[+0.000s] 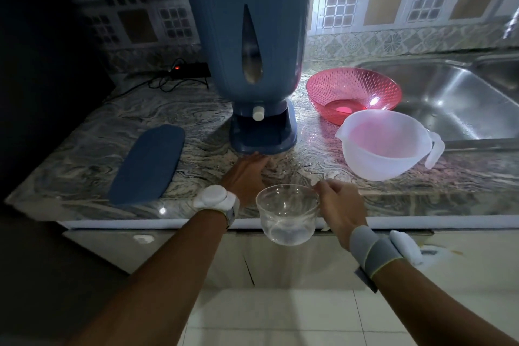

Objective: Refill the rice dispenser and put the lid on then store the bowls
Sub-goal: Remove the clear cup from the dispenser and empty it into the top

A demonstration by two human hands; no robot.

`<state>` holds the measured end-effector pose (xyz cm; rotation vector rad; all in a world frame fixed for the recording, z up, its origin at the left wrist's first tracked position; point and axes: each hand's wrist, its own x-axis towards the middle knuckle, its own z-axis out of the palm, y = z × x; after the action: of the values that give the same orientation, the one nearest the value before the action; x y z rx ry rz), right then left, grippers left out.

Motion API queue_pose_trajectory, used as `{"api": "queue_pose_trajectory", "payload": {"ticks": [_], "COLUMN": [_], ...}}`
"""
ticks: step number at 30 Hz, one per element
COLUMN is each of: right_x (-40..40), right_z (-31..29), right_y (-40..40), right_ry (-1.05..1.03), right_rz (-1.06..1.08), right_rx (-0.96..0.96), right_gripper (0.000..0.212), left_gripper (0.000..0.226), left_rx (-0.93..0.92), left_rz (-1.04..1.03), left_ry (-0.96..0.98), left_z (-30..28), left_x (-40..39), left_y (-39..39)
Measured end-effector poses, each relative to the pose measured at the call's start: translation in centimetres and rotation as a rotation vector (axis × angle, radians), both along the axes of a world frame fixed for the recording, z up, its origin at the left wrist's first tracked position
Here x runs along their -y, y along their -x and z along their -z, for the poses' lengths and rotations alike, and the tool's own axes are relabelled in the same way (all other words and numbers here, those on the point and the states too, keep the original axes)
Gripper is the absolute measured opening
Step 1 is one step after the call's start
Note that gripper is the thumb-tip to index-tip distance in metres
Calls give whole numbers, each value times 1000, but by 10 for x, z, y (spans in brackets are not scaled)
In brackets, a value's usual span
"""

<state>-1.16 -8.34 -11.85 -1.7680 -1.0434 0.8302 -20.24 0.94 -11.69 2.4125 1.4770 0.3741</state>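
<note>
A tall blue rice dispenser [250, 36] stands on the marble counter [84, 149], its white knob facing me. Its flat blue lid [148, 164] lies on the counter to the left. My right hand [339, 205] pinches the rim of an empty clear glass bowl [286, 215], held over the counter's front edge. My left hand [247, 177] reaches flat along the counter, its fingertips touching the dispenser's base. An empty pink bowl [354, 93] and an empty white bowl with a spout and handle [384, 146] sit to the right of the dispenser.
A steel sink [455, 98] fills the back right of the counter. A black power strip with a red light [188, 70] and its cables lie behind the lid by the tiled wall. Cabinet fronts and a tiled floor are below the counter edge.
</note>
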Motion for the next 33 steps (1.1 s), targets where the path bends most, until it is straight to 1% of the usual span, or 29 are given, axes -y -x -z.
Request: {"api": "queue_pose_trajectory", "payload": {"ticks": [2,5,7,10,14,16,19,22,26,29,31,33], "right_x": [7,12,14,15,18,21,26,31,40,42,42,41], "right_z": [4,12,16,21,26,28,35,42,48,50,51,51], "right_y": [5,12,17,23,31,35,41,45,49,52,54,54], "right_ry": [-10,-19,-25,-23,-12,-7,0,8,-19,-26,-27,-31], "right_rz": [-46,-96,-120,-141,-191,-220,-221,-218,-154,-96,-48,-3], "right_rx": [-6,-26,-38,-26,-25,-11,7,-4,-45,-97,-131,-158], "right_gripper": [29,29,30,30,33,24,13,13,13,17,22,21], "left_gripper": [48,47,49,54,55,58,60,62,65,71,67,65], "left_rx": [71,90,83,32,-65,-81,-97,-128,-115,-91,-61,-35], "left_rz": [-161,-390,-452,-525,-477,-455,-357,-290,-212,-182,-163,-139], "left_ry": [-65,-102,-97,-1,33,53,59,46,22,-3,3,11], "left_z": [5,12,15,17,23,25,32,35,37,37,39,41], "left_x": [10,16,17,18,16,16,18,24,42,55,62,69], "left_y": [14,34,45,54,56,55,52,48,36,27,23,18]}}
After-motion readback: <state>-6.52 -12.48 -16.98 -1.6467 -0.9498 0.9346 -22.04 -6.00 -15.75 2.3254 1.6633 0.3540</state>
